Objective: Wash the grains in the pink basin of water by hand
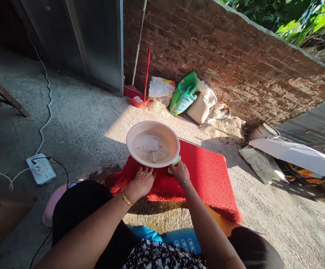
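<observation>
Left hand [142, 182] fingers lie close together against the near side of the basin [151, 128], just below its rim; the thumb is out of sight, so I cannot tell how firm the hold is. Right hand [181, 172] seems closed, thumb and fingers pinching a pale green piece [176, 160] mostly hidden beside the basin's near right rim.

The basin sits directly ahead of both hands, above the red mat [207, 168]; whether its full weight rests there cannot be made out. Inside is what looks like water [151, 145], with dark grainy bits [154, 155] gathered toward the hands' side.

Handling it well calls, I judge, for a level basin: a slow, small tilt would let the bits settle, while a jerk would stir them up or slop liquid over the near rim. Since the right hand is occupied, the left hand would do best with a wider grip under the rim.

Further out, beyond the right hand's far side, the mat stretches away. Well to the left of the left hand, a power strip [41, 169] lies on the floor [86, 123], so any splash should be directed away from it. Well ahead of both hands stand a red dustpan [138, 102] and a green sack [183, 93].
</observation>
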Demonstrator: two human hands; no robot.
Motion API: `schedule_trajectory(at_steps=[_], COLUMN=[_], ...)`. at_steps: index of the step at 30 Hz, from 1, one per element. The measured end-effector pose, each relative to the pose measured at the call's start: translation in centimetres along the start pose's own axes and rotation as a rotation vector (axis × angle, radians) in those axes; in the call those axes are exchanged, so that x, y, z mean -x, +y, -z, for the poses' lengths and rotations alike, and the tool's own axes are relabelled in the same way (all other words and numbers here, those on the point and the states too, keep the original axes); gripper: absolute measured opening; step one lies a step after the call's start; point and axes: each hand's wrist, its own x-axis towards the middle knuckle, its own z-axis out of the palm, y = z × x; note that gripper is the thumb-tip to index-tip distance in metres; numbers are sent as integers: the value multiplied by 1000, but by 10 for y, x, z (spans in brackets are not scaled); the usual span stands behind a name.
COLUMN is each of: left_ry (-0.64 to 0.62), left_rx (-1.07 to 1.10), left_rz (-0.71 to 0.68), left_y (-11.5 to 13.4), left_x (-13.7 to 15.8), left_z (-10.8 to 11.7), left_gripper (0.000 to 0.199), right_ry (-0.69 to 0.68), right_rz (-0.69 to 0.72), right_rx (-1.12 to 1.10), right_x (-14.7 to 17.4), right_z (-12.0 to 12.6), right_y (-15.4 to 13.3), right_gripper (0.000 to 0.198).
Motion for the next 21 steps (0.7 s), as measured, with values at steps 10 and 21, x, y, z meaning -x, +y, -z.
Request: schedule_trajectory(at_steps=[10, 21], left_ry=[-50, 20], left_rx=[24, 57], left_rz=[16, 8], left_y=[6, 1], left_x=[-5, -9], left_z=[6, -13], left_gripper=[42, 42], right_ry=[-133, -88], right_rz=[-151, -174], right_rx=[-590, -617], right_x=[-13, -6], right_z=[-17, 28], right_y=[13, 62], right_gripper=[11, 12])
